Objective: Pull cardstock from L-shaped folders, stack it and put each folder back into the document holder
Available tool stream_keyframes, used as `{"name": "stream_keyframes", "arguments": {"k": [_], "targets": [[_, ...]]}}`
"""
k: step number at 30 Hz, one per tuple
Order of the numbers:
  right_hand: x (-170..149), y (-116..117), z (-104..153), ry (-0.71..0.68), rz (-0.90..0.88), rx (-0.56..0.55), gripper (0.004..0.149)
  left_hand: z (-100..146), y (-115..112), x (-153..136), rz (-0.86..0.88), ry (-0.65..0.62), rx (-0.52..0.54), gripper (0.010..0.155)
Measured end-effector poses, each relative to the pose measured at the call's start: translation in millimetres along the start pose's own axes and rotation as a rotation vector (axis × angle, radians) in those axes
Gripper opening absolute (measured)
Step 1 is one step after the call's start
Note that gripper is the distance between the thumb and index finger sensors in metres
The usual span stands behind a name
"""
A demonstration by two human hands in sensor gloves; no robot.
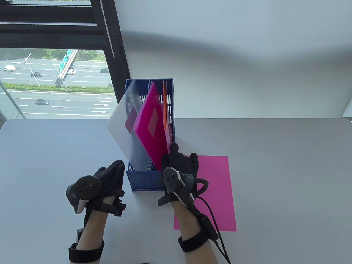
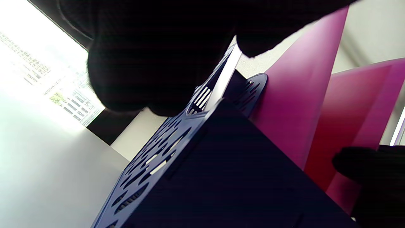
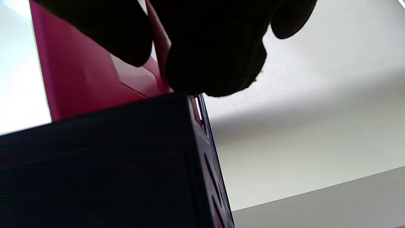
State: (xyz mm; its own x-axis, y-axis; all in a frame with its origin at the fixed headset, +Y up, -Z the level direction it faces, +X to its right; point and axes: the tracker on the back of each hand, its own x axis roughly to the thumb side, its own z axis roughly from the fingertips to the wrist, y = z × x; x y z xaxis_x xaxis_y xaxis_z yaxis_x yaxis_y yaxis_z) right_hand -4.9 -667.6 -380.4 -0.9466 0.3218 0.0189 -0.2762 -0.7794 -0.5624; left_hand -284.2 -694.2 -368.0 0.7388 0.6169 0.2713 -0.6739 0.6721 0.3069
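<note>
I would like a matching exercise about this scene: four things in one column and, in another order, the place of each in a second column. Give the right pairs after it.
Things
1. pink cardstock sheet
2. frosted clear folder
3. magenta folder
4. left hand

Places
A. leaning out of the left side of the blue document holder
B. flat on the table, to the right of the holder
C. at the holder's near left corner
D. standing in the holder, its near edge at the right hand

Pairs: 1-B, 2-A, 3-D, 4-C
</note>
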Motion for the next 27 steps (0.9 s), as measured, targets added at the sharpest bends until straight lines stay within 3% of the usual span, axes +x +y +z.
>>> {"name": "stream_keyframes", "arguments": {"k": [5,15,27], "targets": [[-4.5,-0.7,-1.5,-0.014,0.006,-0.02,0.044,0.1,-1.0,-0.2,-0.003,-0.002,-0.002,0.053],[-4.1,-16.7,0.8,-0.058,-0.045,-0.14,0.042,0.2,0.0,-1.4,-0.007,-0.006,0.012,0.053],[0.2,-80.4,2.9,-0.091,-0.147,-0.353,0.042,1.1,11.5,9.5,-0.013,-0.047,0.068,0.053]]}}
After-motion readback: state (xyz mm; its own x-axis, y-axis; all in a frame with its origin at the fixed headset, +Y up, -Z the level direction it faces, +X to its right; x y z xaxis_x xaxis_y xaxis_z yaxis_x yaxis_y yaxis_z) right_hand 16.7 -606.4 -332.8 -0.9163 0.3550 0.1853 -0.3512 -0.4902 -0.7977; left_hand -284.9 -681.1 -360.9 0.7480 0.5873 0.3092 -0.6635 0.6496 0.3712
